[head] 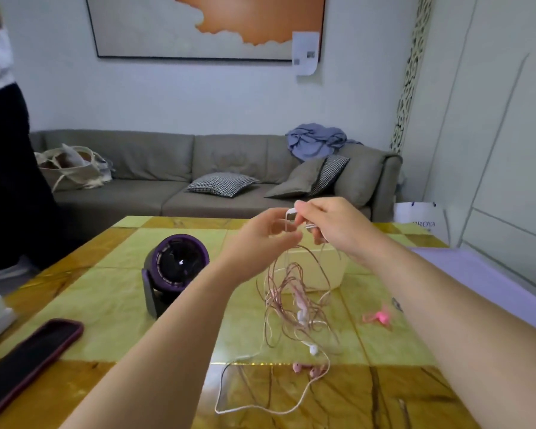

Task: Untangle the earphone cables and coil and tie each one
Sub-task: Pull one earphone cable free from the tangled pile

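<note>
Earphone cables [294,305] trail on the table [106,289] at lower centre, the tangle hanging up to mid-frame. There the right hand [331,224] pinches a white end; whether the left hand [260,233] grips strands I cannot tell. Best feed that end through the loops slowly, never yanking.

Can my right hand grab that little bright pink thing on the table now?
Likely not yet: the right hand pinches a white earphone cable aloft, though the bright pink thing lies uncovered.

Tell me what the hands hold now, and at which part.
The right hand pinches the tangled earphone cables at their top end, by a white piece; the left hand appears to pinch strands just below.
</note>
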